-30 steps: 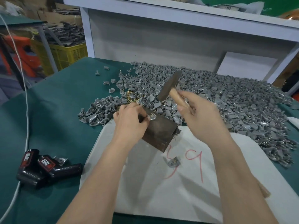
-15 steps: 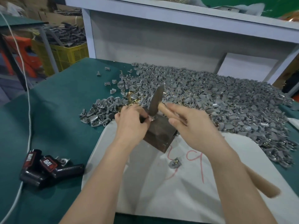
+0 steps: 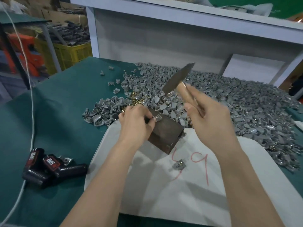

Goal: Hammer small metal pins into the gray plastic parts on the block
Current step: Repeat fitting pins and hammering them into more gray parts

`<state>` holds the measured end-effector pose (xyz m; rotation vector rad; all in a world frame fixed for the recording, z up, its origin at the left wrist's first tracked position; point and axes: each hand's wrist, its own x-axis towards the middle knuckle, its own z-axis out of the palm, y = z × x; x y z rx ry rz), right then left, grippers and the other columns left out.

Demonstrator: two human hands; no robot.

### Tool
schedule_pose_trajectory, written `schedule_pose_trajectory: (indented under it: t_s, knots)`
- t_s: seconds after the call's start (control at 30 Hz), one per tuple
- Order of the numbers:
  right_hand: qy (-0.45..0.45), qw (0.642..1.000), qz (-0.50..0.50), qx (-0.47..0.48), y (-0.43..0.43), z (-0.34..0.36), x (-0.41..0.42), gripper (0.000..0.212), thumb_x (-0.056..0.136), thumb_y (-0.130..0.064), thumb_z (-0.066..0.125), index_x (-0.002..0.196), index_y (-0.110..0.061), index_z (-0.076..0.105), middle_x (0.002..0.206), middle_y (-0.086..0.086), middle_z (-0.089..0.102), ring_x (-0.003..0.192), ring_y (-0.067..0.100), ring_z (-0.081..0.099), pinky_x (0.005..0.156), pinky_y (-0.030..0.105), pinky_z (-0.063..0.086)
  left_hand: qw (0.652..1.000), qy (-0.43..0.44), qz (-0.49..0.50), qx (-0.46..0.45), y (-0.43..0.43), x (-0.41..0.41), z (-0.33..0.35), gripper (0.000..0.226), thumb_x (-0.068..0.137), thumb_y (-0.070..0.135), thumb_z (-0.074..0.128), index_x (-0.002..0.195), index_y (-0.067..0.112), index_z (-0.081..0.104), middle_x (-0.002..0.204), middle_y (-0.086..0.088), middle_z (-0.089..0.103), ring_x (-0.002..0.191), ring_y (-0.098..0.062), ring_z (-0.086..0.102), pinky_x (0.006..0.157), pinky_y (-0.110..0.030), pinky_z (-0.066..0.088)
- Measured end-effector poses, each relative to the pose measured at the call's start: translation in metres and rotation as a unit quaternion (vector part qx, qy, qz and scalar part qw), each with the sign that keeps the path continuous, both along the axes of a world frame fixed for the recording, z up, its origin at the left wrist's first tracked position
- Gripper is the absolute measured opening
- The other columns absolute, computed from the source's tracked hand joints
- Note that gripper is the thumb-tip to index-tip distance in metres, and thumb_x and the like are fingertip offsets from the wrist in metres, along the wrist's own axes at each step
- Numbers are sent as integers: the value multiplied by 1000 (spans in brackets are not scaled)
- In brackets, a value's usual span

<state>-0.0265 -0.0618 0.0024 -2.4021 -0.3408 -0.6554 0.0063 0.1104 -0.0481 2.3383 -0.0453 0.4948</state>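
Note:
A dark block (image 3: 165, 133) stands on a white sheet (image 3: 172, 185) at the table's middle. On its top lies a gray plastic part (image 3: 157, 118), pinched by the fingertips of my left hand (image 3: 136, 123). My right hand (image 3: 209, 122) grips the wooden handle of a hammer (image 3: 177, 80), whose dark head is raised and tilted above the block, blurred by motion. One more gray part (image 3: 179, 164) lies on the sheet in front of the block. Brass pins (image 3: 136, 99) glint behind my left hand.
A large heap of gray parts (image 3: 221, 102) covers the green table (image 3: 57, 112) behind and to the right. Black and red tools (image 3: 49, 167) and a white cord (image 3: 32, 112) lie at the left. A white shelf frame (image 3: 164, 30) rises at the back, a yellow crate (image 3: 72, 53) beyond.
The hammer head came down onto the part on the block half a second ago and is now lifted up again. My left hand stays on the part.

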Motion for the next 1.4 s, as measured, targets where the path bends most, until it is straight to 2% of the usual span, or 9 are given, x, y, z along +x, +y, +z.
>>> schedule_pose_trajectory:
  t_s: [0.1,0.5,0.67,0.8,0.9,1.0,1.1,1.2,1.4]
  knots:
    - [119,987,31,-106,2,-5,0,45,93,-27,55,134,-43,46,123,-16,61,108,8,58,88,21,42,1000,11,2,16,0,0,0,17,84,23,68,73,28,55,92,13,51,94,-13,35,78,-29,15]
    - [267,957,-112,-13,-19,-31,43,24,95,-34,49,108,-14,56,83,2,63,68,18,59,65,36,51,1000,17,13,-18,1,0,2,10,88,28,62,78,30,61,92,14,50,97,-14,39,79,-30,18]
    - [124,984,-123,-47,-6,-21,42,33,89,-39,58,120,-25,59,111,1,56,102,20,54,90,37,46,999,13,2,-29,-1,-1,4,8,91,31,57,84,34,58,94,15,48,98,-12,35,80,-29,17]
    - [180,980,76,-41,33,-9,45,22,87,-32,63,109,-31,65,96,-7,66,86,9,61,83,28,48,999,-17,-4,-33,-2,-1,5,12,91,27,57,98,28,66,103,11,57,107,-19,43,89,-33,29]
    - [130,989,19,73,42,0,64,10,90,-22,61,97,-27,66,91,-11,66,85,7,62,84,28,51,991,-45,44,-118,5,0,7,19,92,26,55,108,24,66,119,4,59,115,-20,48,102,-40,34]
    - [91,969,-157,170,32,12,92,50,93,-25,56,140,-21,40,134,3,49,121,21,51,100,36,44,934,-78,127,-324,15,0,14,17,94,20,51,106,27,61,119,2,54,107,-10,53,95,-26,41]
    - [171,967,-185,39,43,8,102,74,93,-30,55,151,-28,8,157,14,9,143,34,16,115,46,19,828,-72,191,-522,24,2,16,20,94,12,45,99,29,54,104,7,54,85,-2,53,68,-8,40]
    - [180,981,5,-72,81,-8,98,52,93,-25,56,142,-23,39,142,6,46,123,24,50,95,25,43,758,-61,234,-606,29,5,14,21,93,9,41,105,22,53,101,8,54,86,-6,51,74,-12,40]
    - [224,951,90,-193,146,-29,106,31,88,-19,62,119,-24,62,117,4,63,107,25,58,92,36,48,738,-81,254,-619,32,5,16,23,92,6,39,102,22,51,110,3,56,96,-12,51,91,-34,45]
